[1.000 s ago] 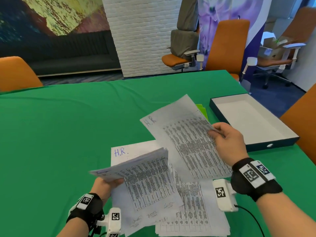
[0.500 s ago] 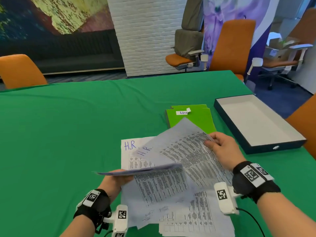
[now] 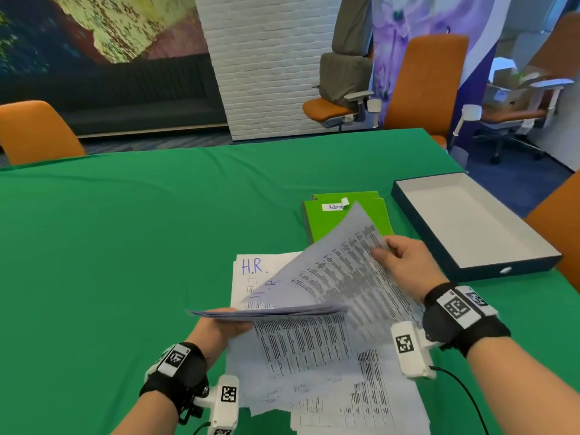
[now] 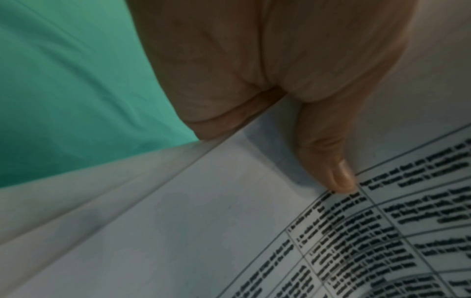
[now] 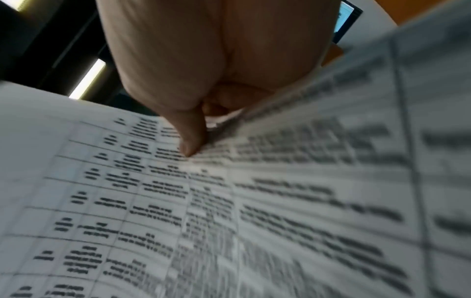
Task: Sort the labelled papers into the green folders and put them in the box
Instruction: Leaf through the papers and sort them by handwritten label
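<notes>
My right hand [image 3: 396,257] pinches the far edge of a printed sheet [image 3: 339,271] labelled "H.R", thumb on top [image 5: 190,139], holding it tilted above the table. My left hand [image 3: 219,328] grips a thin sheaf of papers [image 3: 266,310] by its left edge, thumb [image 4: 328,161] pressed on the print. Under both, more printed sheets [image 3: 354,390] lie spread near the front edge. A flat sheet marked "H.R." [image 3: 254,268] lies beneath the lifted one. Green folders [image 3: 332,221], the top one tagged "Admin", lie stacked behind the papers.
An open dark shallow box [image 3: 470,221] with a pale inside sits at the right of the green table [image 3: 125,246]. Orange chairs [image 3: 426,86] stand round the table's far and right sides. A cable trails from my right wrist camera [image 3: 411,350].
My right hand has lowered the "H.R" sheet and swung it left, down toward the flat "H.R." sheet, uncovering the green folders. The left sheaf has tipped flatter, edge-on to the head camera.
</notes>
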Demonstrator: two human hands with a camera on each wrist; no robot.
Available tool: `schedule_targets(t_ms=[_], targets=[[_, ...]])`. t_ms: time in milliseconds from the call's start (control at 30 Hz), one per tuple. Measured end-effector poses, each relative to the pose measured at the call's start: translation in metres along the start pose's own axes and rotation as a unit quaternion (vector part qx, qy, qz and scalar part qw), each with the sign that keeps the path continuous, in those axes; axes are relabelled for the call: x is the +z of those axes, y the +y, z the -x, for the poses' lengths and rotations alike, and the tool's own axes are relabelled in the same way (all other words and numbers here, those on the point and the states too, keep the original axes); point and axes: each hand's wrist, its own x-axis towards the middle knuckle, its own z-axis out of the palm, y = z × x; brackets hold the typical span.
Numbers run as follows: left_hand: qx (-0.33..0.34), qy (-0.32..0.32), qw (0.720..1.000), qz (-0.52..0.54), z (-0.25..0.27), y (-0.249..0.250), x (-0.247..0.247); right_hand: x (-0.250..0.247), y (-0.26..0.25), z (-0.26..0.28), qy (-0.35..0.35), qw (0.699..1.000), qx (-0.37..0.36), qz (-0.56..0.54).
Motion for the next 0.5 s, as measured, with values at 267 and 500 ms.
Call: schedule_targets(t_ms=[267,500], targets=[[0.0,-0.002,0.997,0.078,0.004,0.006,0.007,0.014,0.022,0.016,-0.07,0.995,0.073,0.023],[0.039,-0.021,0.989,0.141,0.006,0.011,0.017,0.025,0.029,0.024,0.012,0.984,0.133,-0.115]])
